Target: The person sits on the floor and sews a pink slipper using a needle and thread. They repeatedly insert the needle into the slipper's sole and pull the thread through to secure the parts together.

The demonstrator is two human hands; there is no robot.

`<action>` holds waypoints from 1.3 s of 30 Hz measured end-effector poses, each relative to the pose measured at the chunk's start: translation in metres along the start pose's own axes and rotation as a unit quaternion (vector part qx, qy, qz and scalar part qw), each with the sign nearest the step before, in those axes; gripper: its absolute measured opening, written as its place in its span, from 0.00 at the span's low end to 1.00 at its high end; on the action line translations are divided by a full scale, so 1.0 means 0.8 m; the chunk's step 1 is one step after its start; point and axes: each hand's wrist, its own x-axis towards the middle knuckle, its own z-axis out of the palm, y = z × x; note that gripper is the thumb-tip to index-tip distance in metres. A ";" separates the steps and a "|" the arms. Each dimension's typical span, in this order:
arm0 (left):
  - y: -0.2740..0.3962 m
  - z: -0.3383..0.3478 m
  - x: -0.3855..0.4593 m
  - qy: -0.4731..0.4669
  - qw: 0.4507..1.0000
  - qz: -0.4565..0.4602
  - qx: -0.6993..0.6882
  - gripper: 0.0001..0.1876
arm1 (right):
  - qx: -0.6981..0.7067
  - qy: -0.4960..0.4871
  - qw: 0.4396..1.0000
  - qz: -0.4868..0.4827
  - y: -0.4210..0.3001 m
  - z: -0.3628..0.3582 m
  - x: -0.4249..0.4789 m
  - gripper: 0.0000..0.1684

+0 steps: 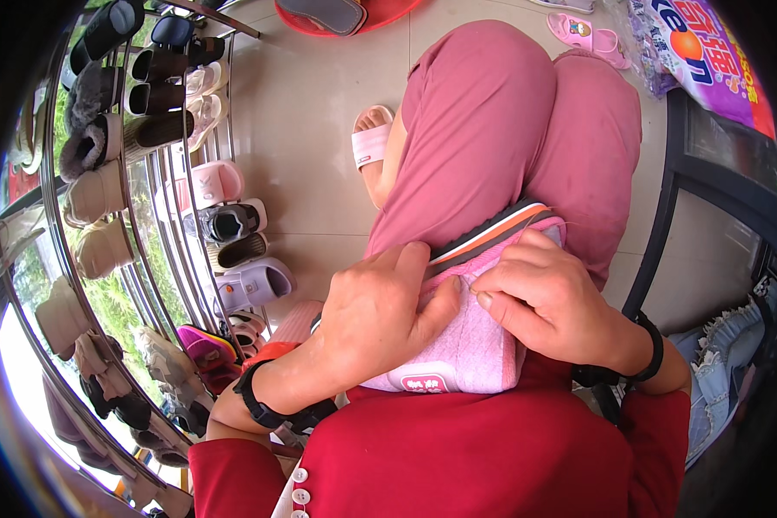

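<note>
A pink fabric slipper [453,343] with a white-edged badge lies on my lap, its striped black, white and orange sole edge [485,236] facing my knees. My left hand [382,311] presses on the slipper from the left, thumb on the pink trim and fingers at the sole edge. On the right, my right hand [537,291] pinches something too thin to make out, close to the slipper's pink edge. A fine strand seems to run near its fingers. Whether a needle is there cannot be told.
A metal shoe rack [197,252] full of shoes and slippers stands at the left. A red basin [388,10] holding a dark sole is at the top. On the right are a dark-framed stool or table [670,175], a purple printed bag [719,65] and light blue ruffled fabric [719,369].
</note>
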 end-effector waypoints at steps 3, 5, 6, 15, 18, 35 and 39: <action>0.001 0.001 0.000 -0.008 1.000 -0.009 0.008 0.16 | -0.004 0.011 1.000 0.004 0.000 0.003 0.001 0.03; 0.006 -0.001 -0.002 -0.029 0.999 -0.031 0.029 0.19 | -0.003 0.021 1.000 0.004 0.001 0.008 0.002 0.03; 0.008 0.000 -0.005 -0.013 0.998 -0.013 0.056 0.19 | -0.005 0.024 1.000 0.004 0.001 0.007 0.002 0.02; 0.020 0.002 -0.011 0.100 0.978 0.102 0.149 0.17 | -0.019 0.007 1.000 -0.001 -0.001 0.003 0.003 0.03; 0.028 0.005 -0.018 0.105 0.971 0.115 0.183 0.18 | -0.031 -0.002 0.999 -0.017 -0.003 0.002 -0.004 0.05; 0.018 0.010 -0.028 0.099 0.982 0.148 0.058 0.15 | -0.135 0.031 0.990 -0.041 -0.002 0.018 -0.024 0.09; 0.017 0.011 -0.027 0.104 0.982 0.144 0.060 0.15 | -0.140 0.029 0.989 -0.041 -0.002 0.020 -0.022 0.09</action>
